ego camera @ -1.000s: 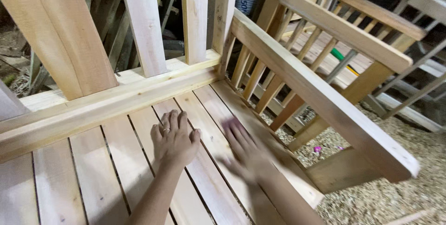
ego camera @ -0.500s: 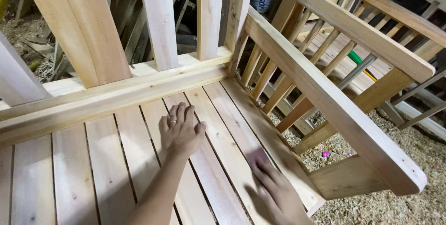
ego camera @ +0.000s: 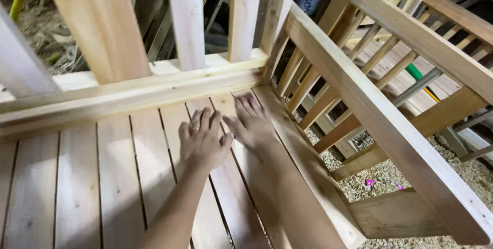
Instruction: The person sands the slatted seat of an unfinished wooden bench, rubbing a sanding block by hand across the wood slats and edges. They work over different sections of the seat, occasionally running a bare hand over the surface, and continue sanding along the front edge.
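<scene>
On the slatted seat (ego camera: 92,177) of an unfinished wooden bench, both hands are laid flat, palms down, fingers spread, nothing gripped. Left hand (ego camera: 203,141) is pressed on the middle slats, a ring seen on one finger. Right hand (ego camera: 251,123) is placed just beside it, thumbs nearly touching, fingertips pointed at the rear rail (ego camera: 128,97); it is motion-blurred. Vertical back slats (ego camera: 187,17) are fixed above that rail. Armrest (ego camera: 380,110) is seen to the right, sloped, carried on a row of thin spindles (ego camera: 308,89). Sawdust floor (ego camera: 462,167) is visible beyond the armrest, with small pink scraps (ego camera: 370,182) on it. More slatted frames (ego camera: 436,28) are stacked at upper right, and a green rod (ego camera: 418,71) is seen behind them.
</scene>
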Available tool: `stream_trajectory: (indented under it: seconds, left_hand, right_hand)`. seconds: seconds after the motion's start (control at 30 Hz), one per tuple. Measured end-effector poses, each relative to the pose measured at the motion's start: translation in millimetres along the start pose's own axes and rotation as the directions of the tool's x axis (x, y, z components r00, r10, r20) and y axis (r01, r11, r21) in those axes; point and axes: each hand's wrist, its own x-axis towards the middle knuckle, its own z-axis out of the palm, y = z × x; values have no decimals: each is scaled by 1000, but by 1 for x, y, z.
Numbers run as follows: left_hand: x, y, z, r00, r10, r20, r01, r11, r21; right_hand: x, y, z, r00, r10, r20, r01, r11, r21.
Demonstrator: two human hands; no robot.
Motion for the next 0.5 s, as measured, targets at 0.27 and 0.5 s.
stream_trajectory:
  seconds: [0.27,0.5]
  left_hand:
    - [1,1,-3,1000,13,3,-13,1000,11]
    - [0,1,-7,997,-8,70,7,1000,22]
  right_hand:
    - [-116,14,-14,998,7,65,1,994,-112]
    - [23,-17,-28,992,46,113,-33,993,-116]
